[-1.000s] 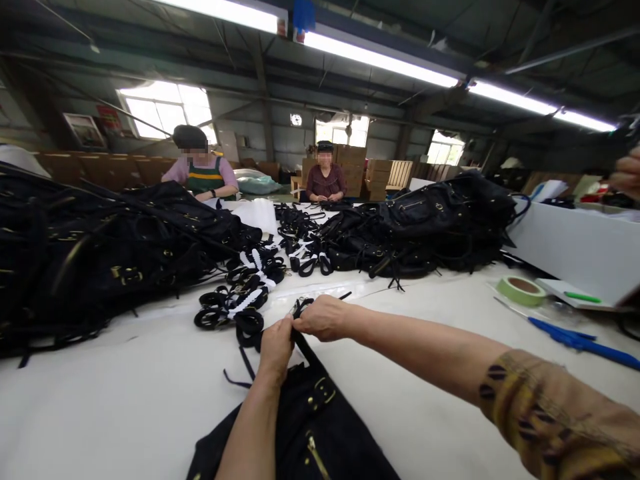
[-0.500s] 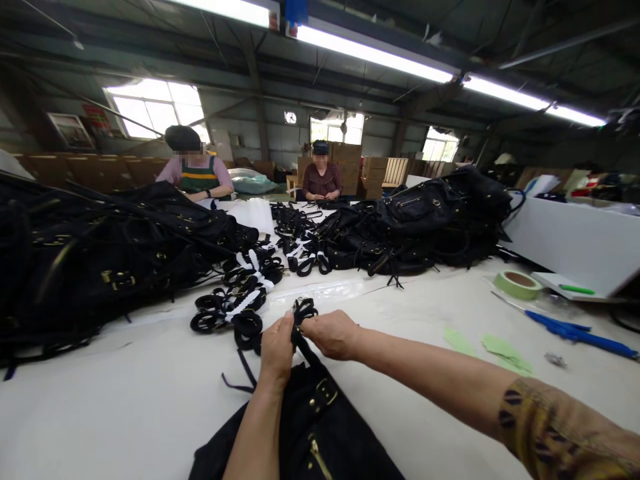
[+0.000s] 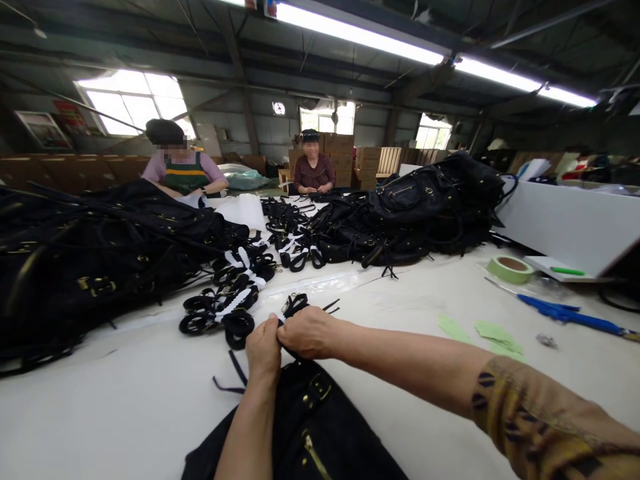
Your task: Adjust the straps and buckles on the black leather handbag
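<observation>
A black bag (image 3: 340,433) with gold zip and buckle lies on the table in front of me, running off the bottom edge. At its top, my left hand (image 3: 264,350) is closed round black strap material. My right hand (image 3: 307,331) is closed against it, pinching the same strap; the exact spot is hidden by my fingers. A small looped black strap (image 3: 295,305) with a metal clip shows just beyond the hands. Thin black cord ends stick out on both sides. Left of my hands lie coiled black straps (image 3: 217,312) tied with white bands.
Black bags (image 3: 110,247) are heaped at left, with another heap (image 3: 420,207) at back right. On the right lie green tape (image 3: 510,269), blue-handled scissors (image 3: 570,312), green paper scraps (image 3: 500,337) and a white box (image 3: 570,220). Two people sit across the table.
The view has shifted slightly right. My hands have drawn closer together on the strap, my right hand turning over it, and cord ends now show right of the loop.
</observation>
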Action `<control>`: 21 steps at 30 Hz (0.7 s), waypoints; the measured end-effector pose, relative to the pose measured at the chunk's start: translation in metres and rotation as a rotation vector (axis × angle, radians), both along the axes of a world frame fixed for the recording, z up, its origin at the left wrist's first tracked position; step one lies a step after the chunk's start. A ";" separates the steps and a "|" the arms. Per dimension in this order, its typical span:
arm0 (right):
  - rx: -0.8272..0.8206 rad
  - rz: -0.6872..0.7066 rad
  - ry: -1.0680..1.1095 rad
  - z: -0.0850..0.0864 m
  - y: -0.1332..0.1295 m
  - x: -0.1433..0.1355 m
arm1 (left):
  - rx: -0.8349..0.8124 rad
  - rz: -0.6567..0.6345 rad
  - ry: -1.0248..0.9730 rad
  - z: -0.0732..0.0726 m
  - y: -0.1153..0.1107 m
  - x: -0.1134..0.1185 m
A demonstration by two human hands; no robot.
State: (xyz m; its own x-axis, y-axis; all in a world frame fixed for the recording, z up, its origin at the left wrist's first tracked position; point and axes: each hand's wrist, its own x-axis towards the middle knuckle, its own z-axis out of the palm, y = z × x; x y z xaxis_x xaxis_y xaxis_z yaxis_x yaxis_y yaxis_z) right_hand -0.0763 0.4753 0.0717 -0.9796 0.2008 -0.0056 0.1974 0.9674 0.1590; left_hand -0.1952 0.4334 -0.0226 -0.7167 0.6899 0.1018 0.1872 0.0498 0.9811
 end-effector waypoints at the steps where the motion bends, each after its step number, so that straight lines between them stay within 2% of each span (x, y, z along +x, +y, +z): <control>1: -0.017 0.000 -0.003 -0.003 -0.003 0.000 | -0.001 0.007 -0.028 -0.002 0.000 0.000; 4: -0.076 -0.001 0.001 -0.010 -0.006 0.006 | 0.011 -0.002 -0.108 -0.003 0.000 0.004; 6: -0.109 -0.026 0.027 -0.012 -0.006 0.014 | 0.043 -0.029 -0.163 0.001 0.000 0.008; 12: -0.217 -0.285 0.272 -0.013 -0.009 0.036 | 0.199 -0.262 -0.417 0.035 -0.012 0.018; 15: -0.311 -0.370 0.406 -0.014 -0.016 0.040 | 0.230 -0.357 -0.560 0.048 -0.019 0.020; 18: -0.489 -0.402 0.556 -0.018 -0.023 0.042 | 0.223 -0.411 -0.653 0.053 -0.023 0.021; 21: -0.784 -0.405 0.766 -0.024 -0.028 0.042 | 0.197 -0.431 -0.695 0.052 -0.025 0.020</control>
State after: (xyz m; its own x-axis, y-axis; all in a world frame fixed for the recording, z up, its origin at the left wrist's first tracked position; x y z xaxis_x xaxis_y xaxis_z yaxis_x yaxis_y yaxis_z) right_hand -0.0341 0.4477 0.0482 -0.6455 0.7032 0.2981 0.2996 0.5921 -0.7480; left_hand -0.1747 0.4080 0.0296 -0.3383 0.9336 -0.1179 -0.4990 -0.0718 0.8636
